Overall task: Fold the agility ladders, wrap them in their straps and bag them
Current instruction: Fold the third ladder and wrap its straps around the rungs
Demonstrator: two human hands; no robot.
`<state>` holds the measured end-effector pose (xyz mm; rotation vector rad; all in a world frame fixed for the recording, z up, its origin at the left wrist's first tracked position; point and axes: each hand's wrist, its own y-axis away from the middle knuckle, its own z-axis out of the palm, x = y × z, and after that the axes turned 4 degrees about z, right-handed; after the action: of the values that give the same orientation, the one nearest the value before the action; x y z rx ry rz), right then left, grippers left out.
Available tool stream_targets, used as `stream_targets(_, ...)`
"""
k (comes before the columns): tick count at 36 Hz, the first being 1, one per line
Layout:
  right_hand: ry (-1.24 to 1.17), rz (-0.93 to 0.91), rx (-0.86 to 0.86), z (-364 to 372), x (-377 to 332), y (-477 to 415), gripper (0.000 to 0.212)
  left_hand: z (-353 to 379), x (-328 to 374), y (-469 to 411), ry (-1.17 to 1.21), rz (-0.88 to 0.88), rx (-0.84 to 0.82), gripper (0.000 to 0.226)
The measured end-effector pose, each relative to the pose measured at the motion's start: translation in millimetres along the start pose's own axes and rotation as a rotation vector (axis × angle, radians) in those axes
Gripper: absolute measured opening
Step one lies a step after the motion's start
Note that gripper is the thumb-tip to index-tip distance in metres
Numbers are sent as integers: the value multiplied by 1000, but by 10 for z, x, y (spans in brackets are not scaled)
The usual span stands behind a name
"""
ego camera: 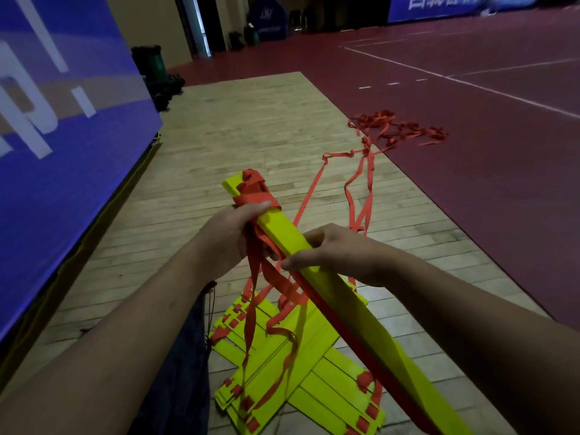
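A stacked bundle of yellow ladder rungs (314, 262) slants from the centre down to the lower right. Red strap is wound round its far end (254, 191). My left hand (229, 237) grips the bundle just below that wrap, with loose red strap (254, 296) hanging from it. My right hand (332, 251) holds the bundle further down, thumb pressing on its left edge. More red strap (361, 183) trails from the bundle across the floor to a tangled heap (398, 127). Under my arms lie other folded yellow ladders (282, 365) in a crossed pile.
A dark blue bag (185, 356) with a drawstring lies on the floor to the left of the pile. A big blue banner (62, 120) runs along the left. Wooden floor strip (251, 120) ahead, dark red court (486, 152) to the right.
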<state>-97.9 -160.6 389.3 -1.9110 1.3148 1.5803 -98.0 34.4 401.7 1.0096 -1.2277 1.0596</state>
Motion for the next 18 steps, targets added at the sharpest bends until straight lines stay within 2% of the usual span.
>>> stream_targets(2, -96, -9, -19, 5, 22, 10, 22, -1, 33, 13, -38, 28, 3, 24)
stream_targets(4, -184, -22, -62, 8, 34, 13, 23, -43, 48, 11, -117, 25, -10, 30)
stream_targets(8, -212, -41, -62, -20, 0, 60, 19, -178, -6, -8, -350, -117, -133, 67)
stream_targets(13, -114, -12, 168, -122, 41, 56, 24, -295, -111, 44, -659, -244, -261, 47)
stream_targets(15, -19, 8, 242, -174, 90, 36, 19, -287, -96, 44, -637, -209, -234, 36)
stream_targets(18, 101, 9, 322, -266, 121, 4, 15, -161, 73, 35, -471, -41, -153, 29)
